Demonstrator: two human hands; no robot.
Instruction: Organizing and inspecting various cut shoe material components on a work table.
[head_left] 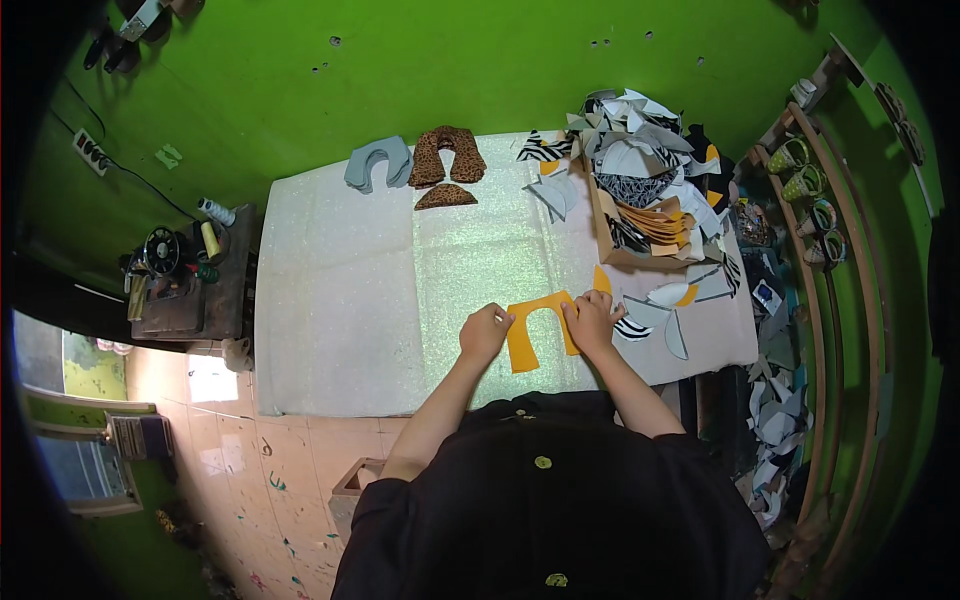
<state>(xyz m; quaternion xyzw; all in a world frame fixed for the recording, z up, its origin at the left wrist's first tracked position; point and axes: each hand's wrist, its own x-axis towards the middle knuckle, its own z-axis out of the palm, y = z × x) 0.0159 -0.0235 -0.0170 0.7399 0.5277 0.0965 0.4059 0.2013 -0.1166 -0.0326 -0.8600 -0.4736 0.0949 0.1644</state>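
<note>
A yellow-orange U-shaped cut piece, perhaps fabric or foam, lies near the table's front edge with its opening toward me. My left hand is closed, its thumb and fingertips pinching the piece's upper left corner. On the other side, my right hand has its fingers bent over the right arm of the same piece. Just beyond the right hand is a small yellow scrap. Grey and zebra-striped offcuts lie to its right.
At the table's far edge sit grey U-shaped pieces, leopard-print U-shaped pieces and a leopard-print half-moon. A cardboard box overflows with offcuts at the back right. Left of the table stands a sewing machine with thread spools.
</note>
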